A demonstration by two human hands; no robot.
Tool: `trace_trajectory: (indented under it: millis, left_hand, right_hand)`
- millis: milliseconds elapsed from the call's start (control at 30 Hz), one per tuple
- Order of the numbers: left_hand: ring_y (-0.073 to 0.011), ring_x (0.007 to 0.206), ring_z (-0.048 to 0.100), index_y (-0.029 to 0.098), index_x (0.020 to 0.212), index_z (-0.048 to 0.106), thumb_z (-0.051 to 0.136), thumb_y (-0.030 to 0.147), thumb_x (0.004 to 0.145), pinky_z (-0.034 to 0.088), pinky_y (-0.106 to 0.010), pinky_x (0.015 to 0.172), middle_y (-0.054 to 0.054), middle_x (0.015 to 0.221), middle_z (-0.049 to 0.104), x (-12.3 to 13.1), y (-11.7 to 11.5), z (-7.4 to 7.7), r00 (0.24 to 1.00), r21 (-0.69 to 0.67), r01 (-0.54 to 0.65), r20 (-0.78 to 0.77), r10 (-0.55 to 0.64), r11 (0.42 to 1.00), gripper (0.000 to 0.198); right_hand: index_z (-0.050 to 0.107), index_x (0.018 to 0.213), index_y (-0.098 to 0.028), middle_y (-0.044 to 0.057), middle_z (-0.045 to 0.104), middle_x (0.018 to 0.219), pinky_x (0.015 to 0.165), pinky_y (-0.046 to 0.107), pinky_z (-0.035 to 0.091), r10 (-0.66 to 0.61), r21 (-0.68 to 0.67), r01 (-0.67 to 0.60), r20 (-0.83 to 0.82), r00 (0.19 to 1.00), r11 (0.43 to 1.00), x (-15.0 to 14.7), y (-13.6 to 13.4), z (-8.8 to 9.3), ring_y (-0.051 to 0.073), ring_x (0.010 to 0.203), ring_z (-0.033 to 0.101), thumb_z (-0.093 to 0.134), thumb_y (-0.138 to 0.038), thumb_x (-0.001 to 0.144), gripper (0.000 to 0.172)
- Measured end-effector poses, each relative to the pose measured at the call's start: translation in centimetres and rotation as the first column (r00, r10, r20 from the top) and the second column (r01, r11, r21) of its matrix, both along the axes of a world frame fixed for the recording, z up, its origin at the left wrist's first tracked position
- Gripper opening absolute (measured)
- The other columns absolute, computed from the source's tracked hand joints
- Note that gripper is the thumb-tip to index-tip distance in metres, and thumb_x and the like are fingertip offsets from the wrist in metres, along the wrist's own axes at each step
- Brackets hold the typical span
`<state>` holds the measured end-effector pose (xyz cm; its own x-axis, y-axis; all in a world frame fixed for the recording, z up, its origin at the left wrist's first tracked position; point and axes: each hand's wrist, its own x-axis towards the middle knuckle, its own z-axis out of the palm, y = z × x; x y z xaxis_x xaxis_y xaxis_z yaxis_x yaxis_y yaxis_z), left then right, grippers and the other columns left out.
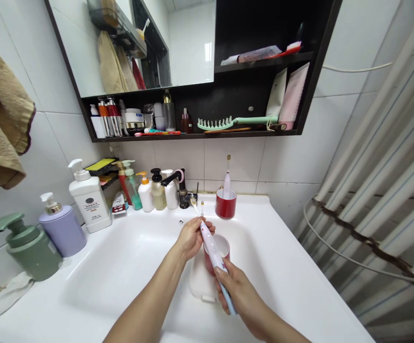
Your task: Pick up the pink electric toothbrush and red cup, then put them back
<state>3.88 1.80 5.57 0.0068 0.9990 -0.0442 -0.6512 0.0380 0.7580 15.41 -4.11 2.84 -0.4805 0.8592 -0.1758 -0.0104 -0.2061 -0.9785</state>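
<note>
Over the sink, an electric toothbrush [212, 247] with a pale, dotted body and a light blue base is held at a slant. My right hand [237, 288] is wrapped round its lower handle. At the upper end, my left hand [192, 236] closes its fingers on the neck of the brush head [194, 203]. Below the toothbrush a red cup [224, 262] with a white inside is partly hidden. It stands by a white lidded box [197, 281] in the basin. Behind, another red cup [225, 208] on the sink rim has an upright electric toothbrush [227, 183] in it.
The white sink [121, 257] has a black faucet [183, 190] at the back. Several pump bottles [90, 202] line its left side. Above hangs a dark cabinet [207, 138] with a green hairbrush [235, 121]. White pipes [378, 157] run along the right.
</note>
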Motion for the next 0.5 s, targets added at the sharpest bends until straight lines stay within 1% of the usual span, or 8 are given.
trace_trajectory:
  millis: [67,133,200,267,300,367,433,500]
  left_hand:
    - [-0.0135,0.056,0.054,0.012,0.065,0.045,0.043,0.017,0.067,0.041,-0.030,0.064,-0.005,0.056,0.055,0.5,-0.3,0.4,0.999,0.029,0.038,-0.031,-0.037,0.999,0.006]
    - [-0.0142,0.059,0.055,0.011,0.069,0.047,0.044,0.020,0.067,0.040,-0.030,0.064,-0.006,0.061,0.056,0.9,-0.6,0.7,0.996,0.050,0.030,-0.081,-0.026,0.998,0.009]
    - [-0.0135,0.062,0.054,0.012,0.074,0.049,0.045,0.023,0.067,0.039,-0.029,0.065,-0.007,0.066,0.057,1.0,-0.8,0.6,0.986,0.057,-0.021,-0.162,0.030,0.998,0.013]
    - [-0.0127,0.064,0.053,0.013,0.076,0.050,0.047,0.022,0.065,0.038,-0.028,0.067,-0.006,0.071,0.056,0.8,-1.1,0.0,0.944,0.071,-0.091,-0.311,0.109,0.993,0.015]
    - [-0.0127,0.065,0.052,0.013,0.075,0.051,0.048,0.020,0.064,0.038,-0.028,0.068,-0.006,0.072,0.056,0.7,-1.3,-0.5,0.900,0.096,-0.119,-0.410,0.148,0.988,0.014]
    - [-0.0136,0.068,0.051,0.014,0.073,0.052,0.048,0.016,0.061,0.036,-0.028,0.069,-0.006,0.074,0.055,0.5,-1.8,-1.7,0.760,0.181,-0.127,-0.614,0.213,0.975,0.012]
    - [-0.0151,0.072,0.049,0.016,0.070,0.054,0.047,0.012,0.059,0.034,-0.029,0.071,-0.005,0.076,0.055,0.4,-2.3,-2.8,0.576,0.273,-0.064,-0.775,0.259,0.960,0.014]
    - [-0.0172,0.075,0.047,0.018,0.069,0.055,0.048,0.010,0.056,0.032,-0.031,0.072,-0.005,0.077,0.055,0.5,-2.7,-3.5,0.400,0.327,0.018,-0.868,0.293,0.945,0.017]
  right_hand:
    - [0.036,0.074,-0.018,-0.007,0.038,0.051,0.035,0.017,0.025,-0.009,0.003,0.009,-0.036,0.999,1.000,-0.2,0.0,0.1,0.002,0.033,0.032,0.033,-0.042,0.072,0.024]
    - [0.036,0.072,-0.018,-0.007,0.038,0.050,0.036,0.017,0.026,-0.051,0.035,0.053,-0.065,0.997,0.998,-0.4,0.4,0.6,0.003,0.034,0.033,0.032,-0.044,0.072,0.025]
    - [0.038,0.073,-0.018,-0.006,0.039,0.050,0.038,0.018,0.028,-0.114,0.115,0.123,-0.087,0.990,0.986,-0.6,1.4,1.5,0.004,0.037,0.035,0.033,-0.043,0.071,0.026]
    - [0.041,0.074,-0.017,-0.005,0.042,0.052,0.043,0.019,0.032,-0.195,0.237,0.217,-0.111,0.974,0.947,-0.8,3.0,2.4,0.006,0.043,0.039,0.038,-0.040,0.069,0.024]
    - [0.042,0.074,-0.017,-0.004,0.043,0.054,0.046,0.019,0.034,-0.254,0.303,0.283,-0.133,0.958,0.910,-0.9,3.9,2.8,0.007,0.045,0.041,0.041,-0.039,0.067,0.023]
    - [0.042,0.079,-0.018,-0.004,0.043,0.057,0.050,0.020,0.036,-0.310,0.335,0.343,-0.150,0.939,0.878,-1.1,5.9,3.2,0.008,0.050,0.043,0.044,-0.035,0.065,0.022]
    - [0.039,0.085,-0.019,-0.005,0.044,0.060,0.051,0.020,0.037,-0.353,0.350,0.382,-0.145,0.924,0.855,-1.3,7.5,3.0,0.007,0.049,0.043,0.043,-0.032,0.065,0.025]
    - [0.037,0.087,-0.018,-0.004,0.046,0.062,0.050,0.021,0.037,-0.379,0.365,0.394,-0.116,0.918,0.843,-1.5,8.5,2.4,0.007,0.048,0.043,0.042,-0.032,0.065,0.026]
